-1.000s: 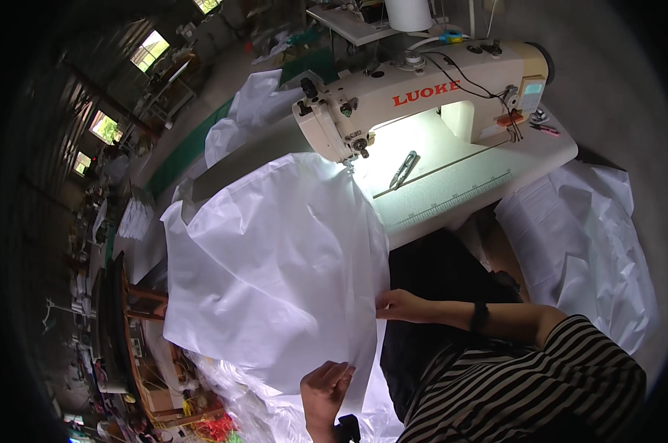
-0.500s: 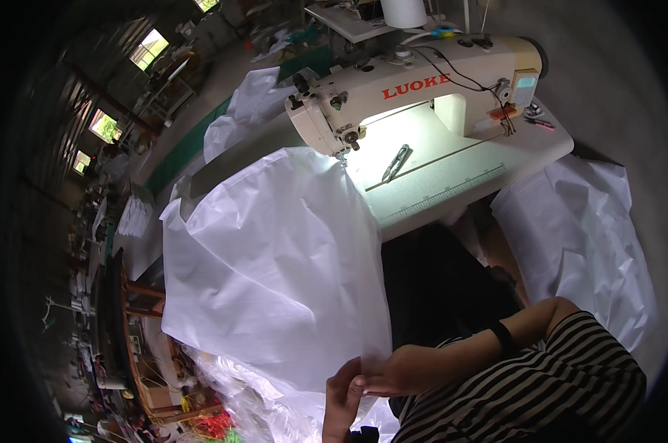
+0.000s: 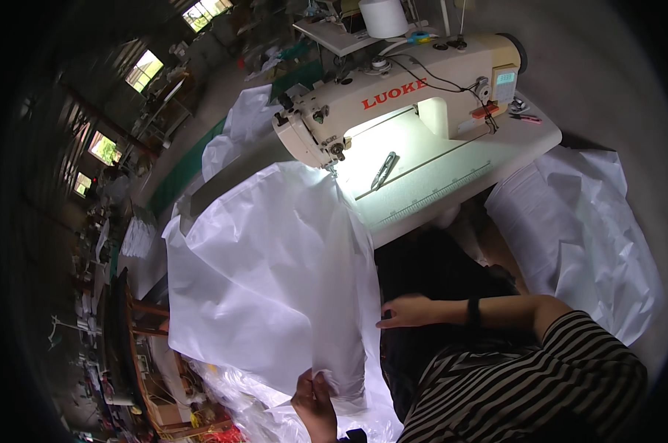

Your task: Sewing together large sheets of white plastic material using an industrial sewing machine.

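Note:
A large white sheet (image 3: 249, 273) of thin, slightly shiny fabric hangs from the sewing machine (image 3: 400, 81), its upper corner lying under the needle area. My left hand (image 3: 315, 404) pinches the sheet's lower edge between thumb and fingers. Higher up and to the right, my right hand (image 3: 409, 311) is closed at the sheet's right edge, fingertips pressed together there. Part of the fabric is folded over along that side. On the lit machine bed lies a pair of thread snips (image 3: 385, 171), apart from both hands.
More white fabric (image 3: 570, 229) hangs at the right of the machine table (image 3: 533, 140). A white thread cone (image 3: 383, 18) stands behind the machine. At lower left are clear plastic film (image 3: 238, 391) and a wooden frame (image 3: 143, 369). Small red-handled snips (image 3: 526, 117) lie by the control panel.
My hands were together at the sheet's lower corner and have moved apart. The right went up along the right edge; the left shifted slightly left. The view has shifted a little.

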